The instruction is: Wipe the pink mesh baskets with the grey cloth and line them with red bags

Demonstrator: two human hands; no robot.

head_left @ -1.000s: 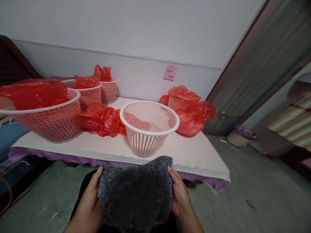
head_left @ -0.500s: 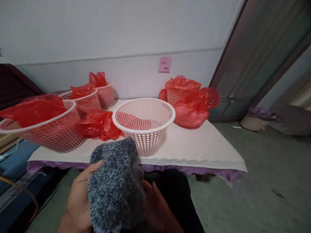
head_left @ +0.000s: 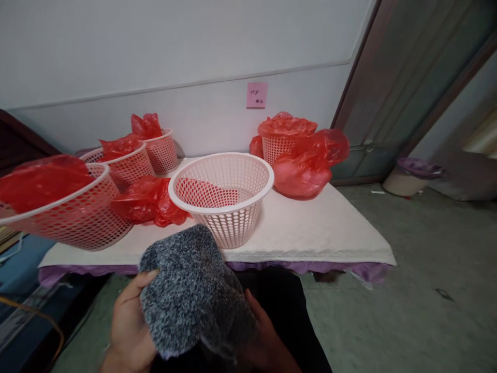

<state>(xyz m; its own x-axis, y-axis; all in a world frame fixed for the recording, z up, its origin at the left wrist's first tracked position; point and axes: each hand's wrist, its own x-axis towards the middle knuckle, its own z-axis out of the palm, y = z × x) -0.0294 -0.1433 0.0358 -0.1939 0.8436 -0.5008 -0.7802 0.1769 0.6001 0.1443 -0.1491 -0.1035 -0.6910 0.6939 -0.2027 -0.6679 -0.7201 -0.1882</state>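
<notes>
A speckled blue-grey fuzzy cloth piece (head_left: 178, 290) is held over my lap, just in front of the table edge. My left hand (head_left: 132, 324) grips its left side, thumb on top and the other fingers hidden beneath. On the right, my right hand (head_left: 266, 329) holds the darker, more sheer-looking end, its thumb along the edge and most fingers out of sight. Beyond the cloth stands a pale pink perforated plastic basket (head_left: 233, 225), with something red showing through or inside its left wall.
On the white-covered table (head_left: 322, 228), red plastic bags (head_left: 151, 202) lie left of the basket. Several baskets (head_left: 97, 217) with red bags stand at left. A full red bag (head_left: 303, 173) sits at right. A pink note (head_left: 257, 95) is on the wall; a bin (head_left: 407, 178) stands on the floor.
The cloth has tilted and spread out flatter, its right end pulled rightward by my right hand. My view has shifted slightly. Both hands keep their hold.
</notes>
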